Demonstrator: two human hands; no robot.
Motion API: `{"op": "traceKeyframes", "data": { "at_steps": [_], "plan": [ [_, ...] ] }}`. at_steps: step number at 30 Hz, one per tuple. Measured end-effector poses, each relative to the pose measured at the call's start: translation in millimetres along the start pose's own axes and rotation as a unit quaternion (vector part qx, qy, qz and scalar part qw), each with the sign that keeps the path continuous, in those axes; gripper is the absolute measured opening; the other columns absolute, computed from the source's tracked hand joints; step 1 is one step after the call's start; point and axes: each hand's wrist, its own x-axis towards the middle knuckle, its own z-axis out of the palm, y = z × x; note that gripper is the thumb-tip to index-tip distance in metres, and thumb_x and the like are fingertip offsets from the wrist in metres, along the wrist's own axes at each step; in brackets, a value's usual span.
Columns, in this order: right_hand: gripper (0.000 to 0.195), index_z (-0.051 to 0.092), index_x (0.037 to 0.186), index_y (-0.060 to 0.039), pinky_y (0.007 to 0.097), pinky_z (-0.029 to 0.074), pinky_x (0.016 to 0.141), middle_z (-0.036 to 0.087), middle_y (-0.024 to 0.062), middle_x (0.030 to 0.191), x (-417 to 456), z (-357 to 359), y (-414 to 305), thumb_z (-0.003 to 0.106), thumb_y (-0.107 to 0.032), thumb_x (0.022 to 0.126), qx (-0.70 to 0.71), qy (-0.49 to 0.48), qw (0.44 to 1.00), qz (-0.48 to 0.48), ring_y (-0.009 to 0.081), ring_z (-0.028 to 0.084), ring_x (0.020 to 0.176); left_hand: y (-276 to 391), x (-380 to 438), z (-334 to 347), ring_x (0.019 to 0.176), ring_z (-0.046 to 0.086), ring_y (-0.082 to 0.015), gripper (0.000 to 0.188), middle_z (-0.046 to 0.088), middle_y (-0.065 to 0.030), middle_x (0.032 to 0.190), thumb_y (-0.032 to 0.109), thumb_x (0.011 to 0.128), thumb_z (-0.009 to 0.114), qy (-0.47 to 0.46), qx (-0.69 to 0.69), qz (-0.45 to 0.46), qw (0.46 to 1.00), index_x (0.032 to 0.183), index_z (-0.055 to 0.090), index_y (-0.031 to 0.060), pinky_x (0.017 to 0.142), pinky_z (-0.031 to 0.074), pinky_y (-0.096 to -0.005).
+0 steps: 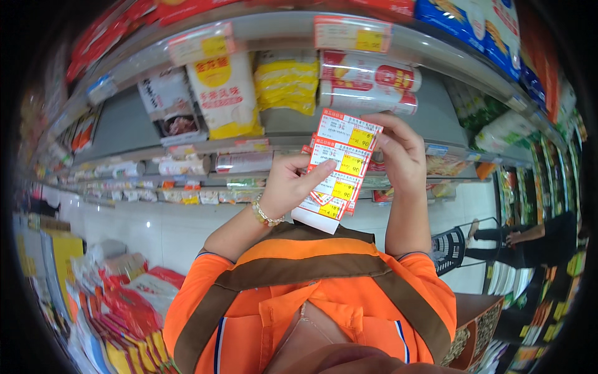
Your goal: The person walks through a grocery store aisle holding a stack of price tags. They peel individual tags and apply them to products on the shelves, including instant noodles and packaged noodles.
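Observation:
A fanned stack of red, white and yellow price tags (339, 161) is held in front of my chest, below a store shelf. My left hand (295, 180) grips the stack from the left, its thumb lying across the middle tags. At the upper right corner, my right hand (402, 145) pinches the top tag between thumb and fingers. The tags bear printing and handwritten figures. Behind them on the shelf are cylindrical noodle packs (369, 82), yellow packets (286, 84) and a white-and-yellow bag (224, 96).
Tag holders (352, 35) line the upper shelf edge (275, 35). Lower shelves hold more packets (184, 164). A person with a black shopping basket (449, 250) stands at the right. Bagged goods (131, 299) are piled at the lower left, and a wooden bin (481, 327) stands at the lower right.

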Motion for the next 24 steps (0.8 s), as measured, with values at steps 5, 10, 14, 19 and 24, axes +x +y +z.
{"op": "traceKeyframes", "data": {
  "at_steps": [5,10,14,19,24],
  "plan": [
    [0.034,0.064,0.116,0.0060,0.0322,0.043,0.098,0.064,0.0116,0.114,14,24,2,0.047,-0.013,0.093,0.043,-0.083,0.995,-0.017,0.0197,0.058,0.112,2,-37,-11,0.068,0.063,-0.0038,0.020,0.072,-0.0035,0.081,0.015,0.092,0.069,0.083,0.037,0.036,0.995,0.096,0.073,-0.0032,0.057,0.049,-0.0222],
    [0.032,0.065,0.114,0.0067,0.0330,0.041,0.099,0.064,0.0130,0.114,8,49,-1,0.047,-0.013,0.095,0.038,-0.131,0.991,-0.013,0.0208,0.058,0.113,2,-72,-13,0.069,0.063,-0.0034,0.018,0.073,-0.0041,0.082,0.013,0.092,0.069,0.134,0.007,0.048,0.990,0.096,0.073,-0.0040,0.057,0.049,-0.0217],
    [0.031,0.066,0.111,0.0066,0.0327,0.041,0.098,0.065,0.0127,0.111,-9,66,-7,0.048,-0.013,0.096,0.023,-0.144,0.989,-0.030,0.0202,0.058,0.109,7,-104,-10,0.070,0.063,-0.0039,0.018,0.073,-0.0046,0.083,0.013,0.092,0.069,0.143,0.003,0.064,0.988,0.096,0.073,-0.0046,0.057,0.049,-0.0220],
    [0.033,0.063,0.110,0.0111,0.0327,0.042,0.094,0.062,0.0161,0.108,-37,82,-24,0.045,-0.013,0.096,-0.009,-0.162,0.986,-0.040,0.0208,0.057,0.103,11,-141,-1,0.069,0.062,-0.0040,0.018,0.072,-0.0045,0.081,0.013,0.092,0.069,0.148,-0.002,0.078,0.986,0.095,0.073,-0.0044,0.057,0.049,-0.0223],
    [0.030,0.066,0.106,0.0085,0.0316,0.042,0.093,0.064,0.0128,0.106,-68,99,-40,0.048,-0.013,0.095,-0.016,-0.160,0.986,-0.032,0.0189,0.058,0.102,5,-181,6,0.069,0.061,-0.0036,0.018,0.072,-0.0053,0.081,0.013,0.091,0.070,0.159,0.013,0.074,0.984,0.094,0.073,-0.0043,0.056,0.047,-0.0225]
  ]
}}
